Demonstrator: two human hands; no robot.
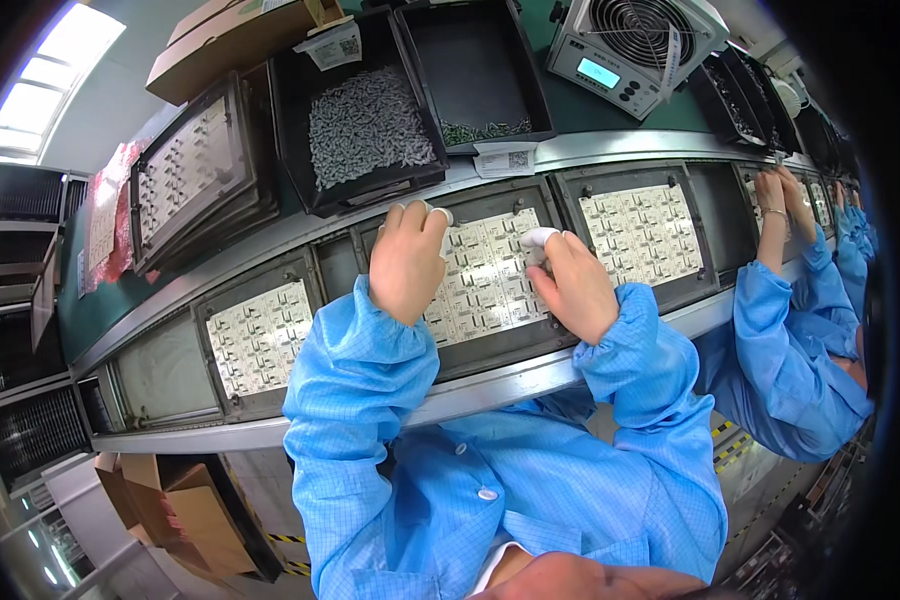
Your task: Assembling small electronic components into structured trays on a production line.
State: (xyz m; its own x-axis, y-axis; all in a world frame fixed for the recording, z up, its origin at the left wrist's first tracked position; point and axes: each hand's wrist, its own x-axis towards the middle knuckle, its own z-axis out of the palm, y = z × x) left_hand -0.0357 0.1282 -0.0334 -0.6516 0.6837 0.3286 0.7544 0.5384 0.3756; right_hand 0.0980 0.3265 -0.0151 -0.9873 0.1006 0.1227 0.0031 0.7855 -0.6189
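Observation:
A white circuit board panel [485, 265] lies in a dark carrier frame on the conveyor right before me. My left hand [406, 262] is over the panel's upper left corner, close to the front of a black bin [290, 150] heaped with small grey parts [365, 125]. Its fingers are curled, and whatever they may hold is hidden. Over the panel's right side is my right hand [576, 285], thumb and forefinger brought near each other in a pinch. White covers sit on some fingertips. Anything between those fingers is too small to make out.
More board panels lie in carriers to the left [260, 335] and right [642, 232]. A second black bin [470, 70] holds a few green-tinged parts. Behind stand a fan unit [630, 50] and stacked carriers [195, 165]. A co-worker's hands [780, 195] work farther right.

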